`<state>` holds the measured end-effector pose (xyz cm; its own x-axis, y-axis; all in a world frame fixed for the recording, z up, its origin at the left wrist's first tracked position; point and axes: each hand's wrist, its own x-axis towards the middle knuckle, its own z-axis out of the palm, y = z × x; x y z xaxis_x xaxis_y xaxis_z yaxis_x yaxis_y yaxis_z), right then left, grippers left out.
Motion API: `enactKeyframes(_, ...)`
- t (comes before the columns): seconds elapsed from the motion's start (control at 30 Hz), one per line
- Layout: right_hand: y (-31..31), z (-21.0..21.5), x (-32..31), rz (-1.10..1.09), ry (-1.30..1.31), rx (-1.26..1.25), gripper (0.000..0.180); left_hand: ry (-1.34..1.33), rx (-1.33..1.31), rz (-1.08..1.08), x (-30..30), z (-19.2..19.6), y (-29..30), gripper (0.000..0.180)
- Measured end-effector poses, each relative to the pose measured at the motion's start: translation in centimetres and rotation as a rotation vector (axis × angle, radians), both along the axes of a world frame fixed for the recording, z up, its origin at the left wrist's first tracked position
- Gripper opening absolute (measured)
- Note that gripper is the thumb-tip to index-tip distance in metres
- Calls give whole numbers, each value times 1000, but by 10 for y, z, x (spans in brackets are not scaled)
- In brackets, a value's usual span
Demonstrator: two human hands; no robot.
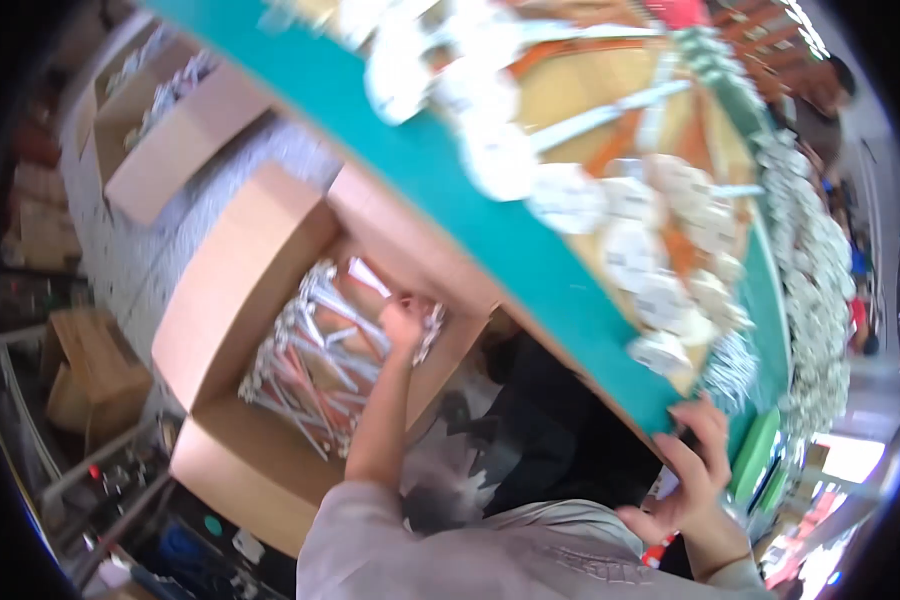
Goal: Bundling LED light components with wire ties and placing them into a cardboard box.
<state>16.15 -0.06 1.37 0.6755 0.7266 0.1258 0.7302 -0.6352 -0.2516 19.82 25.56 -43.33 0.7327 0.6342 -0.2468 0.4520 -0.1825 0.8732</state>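
Note:
My left hand (pixel 402 322) reaches down into an open cardboard box (pixel 240 265), fingers closed around a slim white bundle (pixel 370 277). One pale end sticks out past the fingers, and a knobby end shows on the other side. Beneath it, many similar white and orange bundles (pixel 315 350) with knobby ends lie criss-crossed in the box. My right hand (pixel 695 465) rests at the edge of the green-topped table (pixel 560 290), thumb and fingers apart. A small dark thing shows by its fingertips; blur hides what it is.
On the table stand stacks of white round pieces (pixel 635 255) and a yellowish board (pixel 580 95) with white and orange strips. Another filled carton (pixel 175 150) sits on the floor at far left. A brown box (pixel 95 375) lies left. People are seated at far right.

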Motion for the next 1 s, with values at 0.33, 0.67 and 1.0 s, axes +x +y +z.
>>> enactKeyframes(0.33,6,35,-9,38,-110,254,45,-1119,46,483,39,376,34,30)
enactKeyframes(0.67,-12,106,157,209,-624,-390,53,-807,491,359,99,429,14,47)
enactKeyframes(1.0,25,78,234,504,-152,-496,75,-725,504,444,106,423,19,45)
